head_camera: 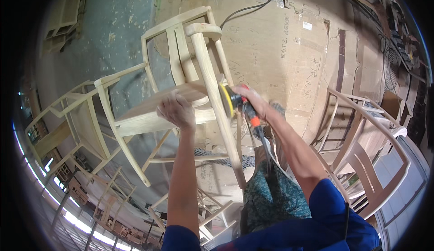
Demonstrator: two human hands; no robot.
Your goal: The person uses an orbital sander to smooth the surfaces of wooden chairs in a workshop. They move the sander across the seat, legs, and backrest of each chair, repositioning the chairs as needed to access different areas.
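A pale wooden armchair [135, 125] stands tilted before me, with its slatted backrest [178, 54] pointing away. My left hand [177, 111] grips the front edge of its seat [159, 100], fingers curled over the wood. In my right hand [252, 96] is a pneumatic orbital sander [239, 102] with a red and black body. Its yellow-edged pad [226, 100] is against the side of the chair's near leg [213, 91], below the armrest [203, 30]. The sander's face is hidden by the angle.
Flattened cardboard [271, 47] covers the floor, and a black cable [251, 8] crosses it. One finished-looking wooden chair [369, 169] stands at right; another chair frame [81, 129] is at left. More frames [113, 196] lie beyond. A hose [266, 146] hangs from the sander beside my legs.
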